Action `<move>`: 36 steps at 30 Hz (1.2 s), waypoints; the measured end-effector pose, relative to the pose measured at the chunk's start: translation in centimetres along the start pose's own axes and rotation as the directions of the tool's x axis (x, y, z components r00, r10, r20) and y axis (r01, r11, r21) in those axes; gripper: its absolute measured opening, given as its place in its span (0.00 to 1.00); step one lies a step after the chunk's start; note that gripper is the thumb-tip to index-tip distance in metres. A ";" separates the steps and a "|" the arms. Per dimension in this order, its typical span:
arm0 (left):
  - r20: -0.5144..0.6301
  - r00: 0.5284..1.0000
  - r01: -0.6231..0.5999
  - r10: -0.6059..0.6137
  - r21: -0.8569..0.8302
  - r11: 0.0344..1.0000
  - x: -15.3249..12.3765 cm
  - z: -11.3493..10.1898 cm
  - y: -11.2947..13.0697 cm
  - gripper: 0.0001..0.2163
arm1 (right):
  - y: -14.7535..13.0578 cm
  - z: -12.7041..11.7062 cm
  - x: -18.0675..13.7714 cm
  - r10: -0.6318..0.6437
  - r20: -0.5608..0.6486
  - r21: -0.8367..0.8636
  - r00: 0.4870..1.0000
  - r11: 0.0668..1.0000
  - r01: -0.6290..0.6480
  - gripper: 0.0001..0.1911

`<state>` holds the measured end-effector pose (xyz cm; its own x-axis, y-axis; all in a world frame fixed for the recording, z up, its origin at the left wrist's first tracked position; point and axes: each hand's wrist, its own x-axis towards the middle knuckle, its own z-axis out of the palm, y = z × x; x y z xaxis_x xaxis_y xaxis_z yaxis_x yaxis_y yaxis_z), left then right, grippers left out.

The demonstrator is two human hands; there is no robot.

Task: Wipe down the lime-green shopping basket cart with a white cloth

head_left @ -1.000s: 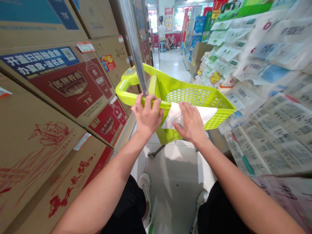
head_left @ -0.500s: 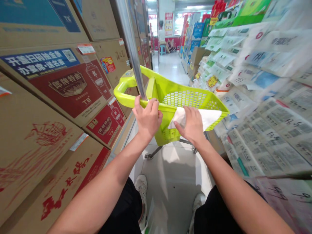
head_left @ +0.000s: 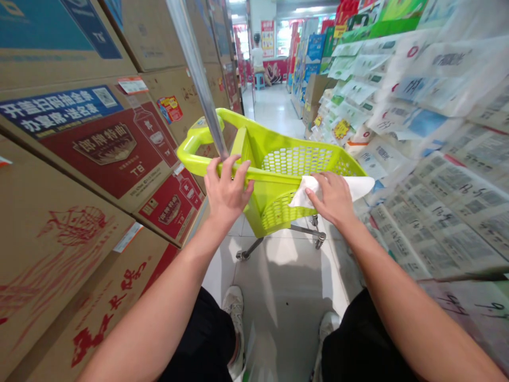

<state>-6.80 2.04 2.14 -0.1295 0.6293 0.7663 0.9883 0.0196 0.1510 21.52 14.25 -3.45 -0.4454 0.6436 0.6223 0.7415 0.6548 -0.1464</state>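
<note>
A lime-green plastic shopping basket cart (head_left: pixel 256 199) stands in front of me, its sides partly perforated. My left hand (head_left: pixel 227 190) grips the near rim by the handle end, fingers curled over the top edge. Farther right along that rim, my right hand (head_left: pixel 333 197) holds a white cloth (head_left: pixel 361 187) against the edge, fingers bent over it. Part of the cloth hangs down the outer side, and its far end sticks out past the basket's right corner. A metal pole (head_left: pixel 199 79) rises at the handle end, just beyond my left hand.
Stacked cardboard cartons (head_left: pixel 91 143) line the left side. Piles of wrapped tissue packs (head_left: pixel 429 196) crowd the right. The cart's wheeled metal legs (head_left: pixel 306 231) rest on the tiled floor (head_left: pixel 286 286). Down the aisle, a person (head_left: pixel 257 58) is beside a blue stool (head_left: pixel 259 80).
My right hand and the cloth have slid right along the rim towards the basket's far corner. My left hand stays on the rim, its fingers a little more spread.
</note>
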 end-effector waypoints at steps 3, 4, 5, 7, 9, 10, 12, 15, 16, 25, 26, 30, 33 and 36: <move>-0.025 0.999 0.030 -0.029 0.015 0.999 0.1 0.0 0.6 0.27 | -0.5 0.2 -0.3 0.053 -0.011 -0.038 0.999 0.998 -0.054 0.36; -0.036 0.999 0.036 -0.035 0.023 0.999 0.0 0.1 0.9 0.28 | -1.7 0.2 -0.2 0.051 -0.008 -0.042 0.999 0.998 -0.051 0.38; -0.047 0.998 0.038 -0.037 0.028 0.999 0.0 0.3 1.3 0.29 | -3.2 0.1 -0.1 0.032 0.000 -0.037 0.999 0.999 -0.032 0.41; -0.071 0.997 0.028 -0.026 0.033 0.999 -0.1 0.6 2.1 0.30 | -6.7 -0.2 0.6 -0.048 0.030 -0.001 0.998 0.999 0.048 0.48; -0.090 0.996 0.006 -0.004 0.026 1.000 -0.1 1.0 2.8 0.27 | -9.9 -0.8 1.5 -0.124 0.043 0.056 0.991 0.991 0.122 0.51; -0.092 0.996 -0.001 0.002 0.017 1.000 -0.1 1.1 3.1 0.24 | -11.1 -1.1 2.0 -0.149 0.046 0.083 0.988 0.986 0.145 0.51; -0.087 0.996 -0.007 0.006 -0.003 1.000 0.0 1.3 3.3 0.19 | -12.2 -1.5 2.8 -0.183 0.048 0.125 0.982 0.976 0.176 0.50; -0.089 0.996 -0.019 0.019 -0.003 1.000 0.1 1.3 2.9 0.15 | -11.3 -1.6 3.3 -0.223 0.050 0.161 0.974 0.964 0.213 0.44; -0.092 0.995 -0.032 0.033 0.004 0.999 0.2 1.2 2.7 0.15 | -10.5 -1.4 3.2 -0.227 0.046 0.166 0.973 0.962 0.217 0.42; -0.033 0.999 -0.017 0.016 -0.015 1.000 0.5 -0.2 0.4 0.16 | -0.1 0.4 1.5 0.030 0.045 -0.010 0.999 1.000 -0.029 0.32; -0.035 0.999 -0.008 0.007 -0.019 1.000 0.5 -0.2 0.4 0.16 | 0.6 0.4 1.4 0.045 0.044 -0.037 0.998 0.998 -0.044 0.32; -0.074 0.997 -0.014 0.011 -0.046 0.999 0.1 -0.1 0.6 0.16 | 0.6 0.0 1.3 0.048 0.045 -0.085 0.998 0.995 -0.044 0.31; -0.090 0.996 0.003 -0.010 -0.077 0.997 -0.2 0.1 0.7 0.18 | -2.0 -0.3 1.8 -0.055 0.072 -0.001 0.996 0.998 0.055 0.32; -0.090 0.995 0.034 -0.043 -0.096 0.995 -0.4 0.1 0.8 0.18 | -5.0 -0.6 2.8 -0.174 0.087 0.112 0.981 0.980 0.164 0.32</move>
<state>-5.97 1.85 1.87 -0.1787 0.5557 0.8119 0.9710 -0.0338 0.2368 16.86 12.48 -0.52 -0.6100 0.5515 0.5690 0.5974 0.7918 -0.1271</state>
